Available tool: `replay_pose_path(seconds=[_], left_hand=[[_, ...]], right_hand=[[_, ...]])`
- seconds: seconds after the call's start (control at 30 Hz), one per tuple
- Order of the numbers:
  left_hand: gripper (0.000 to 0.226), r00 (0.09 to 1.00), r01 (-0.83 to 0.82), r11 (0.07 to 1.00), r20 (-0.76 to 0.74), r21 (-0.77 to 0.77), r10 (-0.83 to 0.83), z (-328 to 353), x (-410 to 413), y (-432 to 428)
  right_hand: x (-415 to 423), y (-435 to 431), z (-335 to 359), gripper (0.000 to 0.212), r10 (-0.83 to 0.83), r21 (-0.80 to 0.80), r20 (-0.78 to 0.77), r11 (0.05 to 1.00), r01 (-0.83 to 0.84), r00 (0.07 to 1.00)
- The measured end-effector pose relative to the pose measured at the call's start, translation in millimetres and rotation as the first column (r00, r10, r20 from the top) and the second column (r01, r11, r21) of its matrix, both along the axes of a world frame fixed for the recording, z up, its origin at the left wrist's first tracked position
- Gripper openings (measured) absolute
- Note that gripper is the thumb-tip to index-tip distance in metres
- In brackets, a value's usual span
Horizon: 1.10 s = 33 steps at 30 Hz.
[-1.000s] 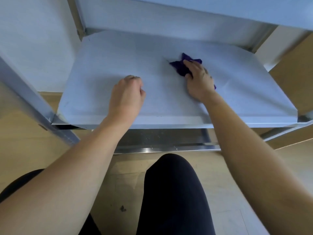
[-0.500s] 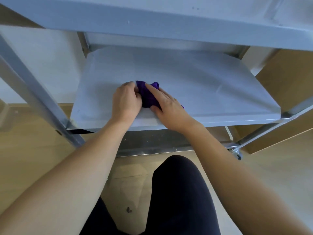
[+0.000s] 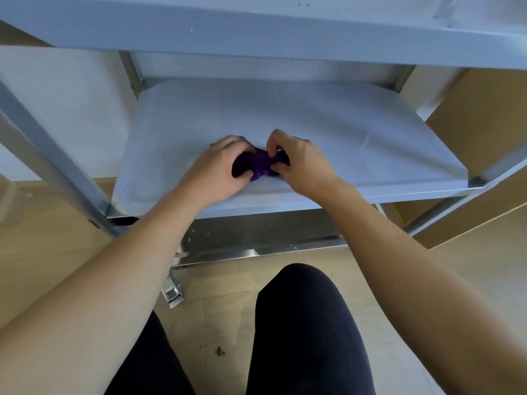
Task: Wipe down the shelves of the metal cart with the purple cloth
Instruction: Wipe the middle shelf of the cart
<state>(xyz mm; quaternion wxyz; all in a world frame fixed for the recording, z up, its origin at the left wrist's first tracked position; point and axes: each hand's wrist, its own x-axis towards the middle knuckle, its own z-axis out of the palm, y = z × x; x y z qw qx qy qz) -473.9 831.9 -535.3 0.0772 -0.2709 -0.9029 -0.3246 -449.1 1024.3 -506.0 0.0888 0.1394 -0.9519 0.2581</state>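
Observation:
The purple cloth (image 3: 259,164) is bunched into a small wad near the front middle of the cart's middle shelf (image 3: 356,132). My left hand (image 3: 219,166) grips its left side, my right hand (image 3: 302,161) pinches its right side, and the cloth is squeezed between them. Most of the cloth is hidden by my fingers. The shelf surface is pale and smooth.
The cart's top shelf (image 3: 256,29) overhangs at the top of the view. A lower shelf edge (image 3: 256,246) shows beneath, with a caster wheel (image 3: 172,295) on the wooden floor. Metal posts (image 3: 57,166) stand at the left and right. My dark-clad knees are below.
My right hand brought the cloth from the shelf's back right toward the front middle. My left hand, a fist resting on the shelf before, now grips the cloth too.

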Motion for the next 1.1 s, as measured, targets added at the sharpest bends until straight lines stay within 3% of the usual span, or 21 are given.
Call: replay_pose_path(seconds=[0.13, 0.27, 0.37, 0.43, 0.53, 0.6, 0.67, 0.83, 0.9, 0.97, 1.03, 1.1], left_hand=[[0.013, 0.979, -0.102, 0.993, -0.184, -0.063, 0.089, 18, -1, -4], [0.018, 0.940, -0.112, 0.989, -0.333, -0.096, 0.074, 29, -1, -9], [0.034, 0.985, -0.091, 0.979, -0.162, -0.183, 0.062, 22, -2, -9], [0.043, 0.997, -0.063, 0.970, -0.059, -0.233, 0.051, 15, -2, -10], [0.034, 0.997, -0.070, 0.983, -0.046, -0.170, 0.063, 11, -4, -10], [0.027, 0.997, -0.067, 0.987, -0.041, -0.145, 0.061, 10, -6, -8], [0.022, 0.998, -0.059, 0.993, -0.012, -0.103, 0.058, 11, -9, -8], [0.057, 0.983, -0.145, 0.989, 0.113, -0.032, 0.148, 18, -19, -4], [0.050, 0.986, -0.150, 0.985, 0.060, -0.090, 0.156, 19, -25, -1], [0.026, 0.992, -0.109, 0.984, 0.050, -0.138, 0.116, 16, -30, 0], [0.040, 0.983, -0.108, 0.978, 0.129, -0.179, 0.132, 16, -31, 1], [0.039, 0.972, -0.149, 0.944, 0.132, -0.294, 0.195, 16, -34, 1]], right_hand=[[-8, 2, -6, 0.019, 0.070, 0.169, -0.161, 0.985, -0.042, 0.984], [-12, 5, -6, 0.033, 0.050, 0.198, -0.185, 0.980, -0.012, 0.981], [-19, 10, -5, 0.041, 0.021, 0.290, -0.079, 0.957, 0.003, 0.997], [-20, 13, -2, 0.038, 0.053, 0.231, -0.013, 0.972, -0.048, 0.999], [-23, 18, 1, 0.030, 0.100, 0.171, 0.035, 0.980, -0.104, 0.994], [-26, 21, 4, 0.024, 0.084, 0.022, 0.113, 0.996, -0.087, 0.990], [-31, 20, 9, 0.039, 0.014, -0.123, 0.203, 0.992, 0.011, 0.979], [-43, 17, 5, 0.029, 0.003, 0.125, 0.214, 0.992, -0.030, 0.977], [-48, 15, 4, 0.018, 0.002, 0.211, 0.253, 0.976, -0.057, 0.967], [-49, 12, 6, 0.019, 0.005, 0.283, 0.236, 0.956, -0.074, 0.972], [-48, 10, 8, 0.022, 0.005, 0.308, 0.214, 0.949, -0.072, 0.977], [-47, 9, 10, 0.020, 0.017, 0.290, 0.187, 0.954, -0.072, 0.982]])
